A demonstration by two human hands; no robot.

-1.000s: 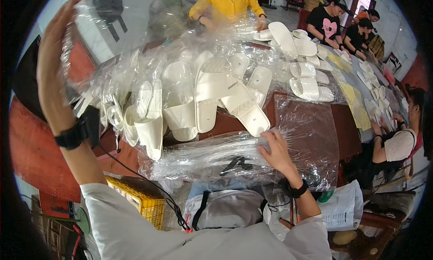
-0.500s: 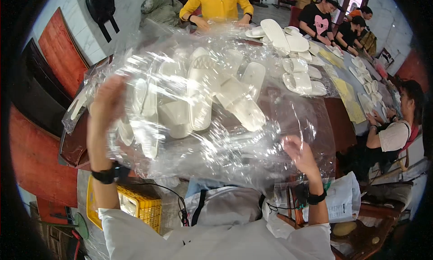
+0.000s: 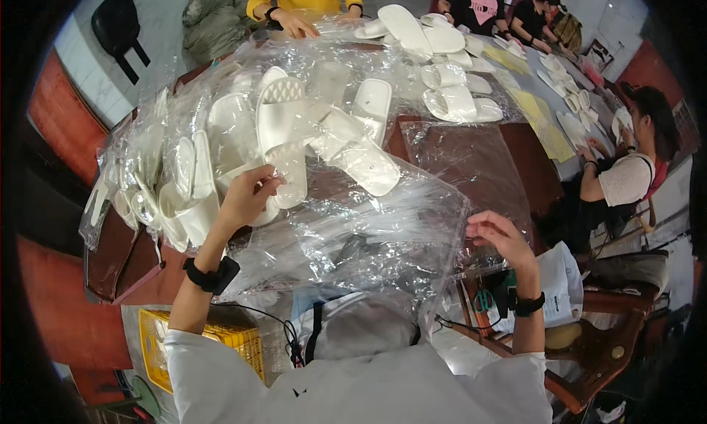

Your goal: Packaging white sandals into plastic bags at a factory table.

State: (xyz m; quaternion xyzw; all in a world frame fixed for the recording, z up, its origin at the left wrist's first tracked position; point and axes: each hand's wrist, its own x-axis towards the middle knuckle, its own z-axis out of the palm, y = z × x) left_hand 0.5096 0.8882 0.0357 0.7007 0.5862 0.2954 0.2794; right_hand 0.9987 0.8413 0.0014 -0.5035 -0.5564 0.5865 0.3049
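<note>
Transparent plastic film [image 3: 383, 240] lies glossy and creased beside smooth white slippers [image 3: 282, 122], between left grip [image 3: 249, 194] and right grip [image 3: 501, 238], fingers bent; whether either pinches film cannot be told.

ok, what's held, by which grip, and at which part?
Cannot be told: left grip bunches at a white slipper; right grip is at the right edge of the clear plastic film. Any pinch is unclear.
</note>
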